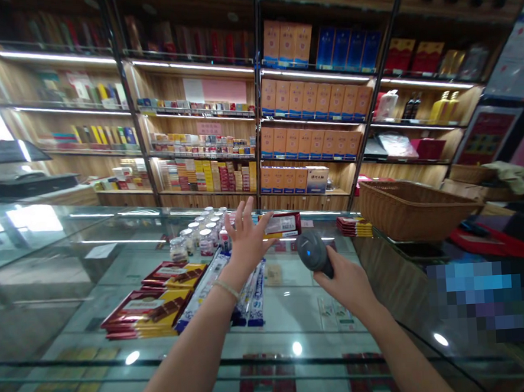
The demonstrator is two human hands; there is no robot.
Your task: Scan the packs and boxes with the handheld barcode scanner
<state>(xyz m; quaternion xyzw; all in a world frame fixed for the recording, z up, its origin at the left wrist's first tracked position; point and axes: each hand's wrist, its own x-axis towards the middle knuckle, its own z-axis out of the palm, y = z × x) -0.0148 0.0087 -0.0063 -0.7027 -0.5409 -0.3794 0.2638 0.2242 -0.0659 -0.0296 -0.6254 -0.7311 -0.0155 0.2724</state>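
Observation:
My left hand (247, 238) reaches over the glass counter and grips a red-and-yellow chocolate bar (284, 225) by its left end, between thumb and forefinger. Its other fingers are stretched out. The printed label with a barcode faces me. In my right hand (344, 276) is a dark grey barcode scanner (312, 251) with a small blue light, its head close to the bar's right end. Beneath my left arm lie long blue-and-white packets (250, 297), partly hidden. Left of them is a pile of chocolate bars (155, 303). Small lidded jars (205, 241) stand behind.
At the far right of the counter lies a small stack of red-and-yellow bars (355, 226). A wicker basket (416, 207) stands beside it. A white paper (102, 251) lies to the left. Shelves with orange boxes (313, 101) and cigarette packs (216, 175) line the wall.

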